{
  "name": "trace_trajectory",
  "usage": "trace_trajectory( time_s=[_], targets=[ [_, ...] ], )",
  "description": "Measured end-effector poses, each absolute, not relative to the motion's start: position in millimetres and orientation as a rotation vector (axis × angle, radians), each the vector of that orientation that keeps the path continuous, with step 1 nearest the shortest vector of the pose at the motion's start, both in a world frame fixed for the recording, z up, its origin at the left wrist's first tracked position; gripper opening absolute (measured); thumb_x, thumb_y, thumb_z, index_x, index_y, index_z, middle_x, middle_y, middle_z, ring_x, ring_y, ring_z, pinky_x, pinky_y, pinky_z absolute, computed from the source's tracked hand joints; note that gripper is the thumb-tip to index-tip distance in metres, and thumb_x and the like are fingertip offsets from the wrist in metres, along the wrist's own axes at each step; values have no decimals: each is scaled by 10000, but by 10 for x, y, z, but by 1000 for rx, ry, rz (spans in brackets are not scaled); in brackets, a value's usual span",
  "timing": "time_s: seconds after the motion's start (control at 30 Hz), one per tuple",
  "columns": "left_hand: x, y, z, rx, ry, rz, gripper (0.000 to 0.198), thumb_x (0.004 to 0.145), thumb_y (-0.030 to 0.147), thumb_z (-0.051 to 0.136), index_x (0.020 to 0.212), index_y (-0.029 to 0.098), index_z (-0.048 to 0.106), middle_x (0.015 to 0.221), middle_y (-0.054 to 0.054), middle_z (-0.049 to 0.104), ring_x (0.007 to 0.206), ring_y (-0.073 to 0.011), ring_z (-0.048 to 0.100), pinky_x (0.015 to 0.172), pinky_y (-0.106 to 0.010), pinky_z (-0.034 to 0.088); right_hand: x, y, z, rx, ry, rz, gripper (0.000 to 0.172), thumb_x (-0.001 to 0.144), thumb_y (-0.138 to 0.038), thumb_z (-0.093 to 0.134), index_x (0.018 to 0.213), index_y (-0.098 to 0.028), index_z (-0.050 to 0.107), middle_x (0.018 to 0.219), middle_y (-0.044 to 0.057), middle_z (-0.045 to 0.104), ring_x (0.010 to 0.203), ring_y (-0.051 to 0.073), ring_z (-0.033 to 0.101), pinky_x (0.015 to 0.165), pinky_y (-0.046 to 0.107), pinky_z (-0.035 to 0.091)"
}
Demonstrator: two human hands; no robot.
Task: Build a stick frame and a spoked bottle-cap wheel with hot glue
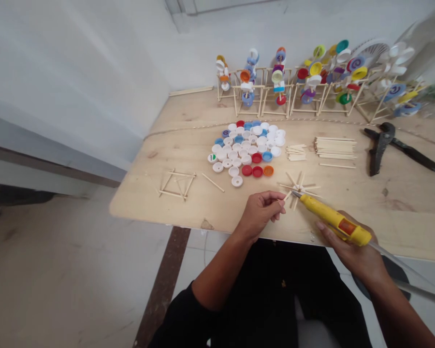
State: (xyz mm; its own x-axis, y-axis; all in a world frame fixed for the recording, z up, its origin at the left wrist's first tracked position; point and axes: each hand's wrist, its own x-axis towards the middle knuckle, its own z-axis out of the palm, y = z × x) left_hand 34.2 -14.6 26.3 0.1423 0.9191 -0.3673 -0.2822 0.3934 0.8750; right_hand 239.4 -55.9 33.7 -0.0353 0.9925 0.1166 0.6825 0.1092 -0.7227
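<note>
yellow glue gun (326, 212) partly hidden by the right fingers (327, 233)

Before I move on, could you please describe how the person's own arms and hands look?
The left hand and right hand are ungloved, with no watch or bracelet visible. A black sleeve covers the left upper arm and ends near the elbow; the left forearm is bare. The right forearm is bare where it shows.

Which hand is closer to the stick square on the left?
Left. The left hand is right of the stick square, not touching; the right hand, holding the yellow glue gun, is farther right.
</note>
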Motion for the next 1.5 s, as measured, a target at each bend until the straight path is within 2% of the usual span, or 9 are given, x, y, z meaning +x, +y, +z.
trace_trajectory(
  time_s=[0.27, 0.57, 0.87, 1.07, 1.3, 1.4, 1.5],
  targets=[
    [348, -152, 265, 735, 1099, 990, 201, 675, 254, 696, 828, 124, 680, 578, 16, 613, 450, -54, 457, 469, -197, 354, 2426, -571, 280, -1669, -1831, 648, 214, 815, -417, 593, 741, -217, 586, 691, 18, 648, 591, 155, 604, 496, 249, 451],
    [351, -155, 271, 740, 1089, 998, 214, 672, 259, 693, 832, 117, 680, 575, 19, 608, 449, -51, 456, 470, -194, 352, 2411, -574, 322, -1643, -1856, 667, 193, 814, -386, 604, 744, -208, 580, 695, 11, 648, 605, 146, 606, 536, 240, 449],
    [345, -155, 260, 735, 1098, 990, 220, 669, 271, 691, 833, 125, 677, 573, 17, 611, 447, -55, 457, 476, -200, 359, 2379, -566, 350, -1658, -1835, 652, 216, 820, -400, 595, 716, -217, 545, 619, -9, 584, 546, 124, 545, 503, 235, 428],
    [342, -152, 267, 741, 1104, 991, 234, 666, 292, 697, 828, 124, 685, 573, 7, 616, 452, -57, 458, 474, -200, 361, 2419, -553, 298, -1690, -1721, 733, 224, 785, -435, 627, 776, -212, 606, 647, 10, 633, 573, 156, 593, 492, 253, 458],
    [339, -150, 257, 824, 1123, 1014, 227, 696, 299, 671, 850, 132, 686, 586, 12, 598, 470, -63, 448, 487, -204, 368, 2398, -467, 346, -1710, -1442, 785, 335, 721, -511, 661, 831, -195, 668, 755, 68, 711, 657, 209, 669, 547, 282, 540],
    [328, -124, 221, 1036, 1201, 1023, 195, 732, 276, 632, 867, 149, 694, 605, 17, 586, 516, -79, 465, 521, -212, 389, 2439, -431, 346, -1792, -1292, 811, 352, 649, -498, 727, 806, -185, 691, 739, 66, 721, 629, 204, 674, 506, 263, 537],
    [330, -88, 190, 1338, 1316, 981, 161, 763, 230, 595, 868, 175, 705, 645, 4, 616, 563, -104, 493, 571, -232, 417, 2482, -417, 325, -1789, -1205, 870, 333, 640, -486, 744, 771, -183, 701, 667, 54, 707, 540, 173, 642, 421, 228, 492]
  ],
)
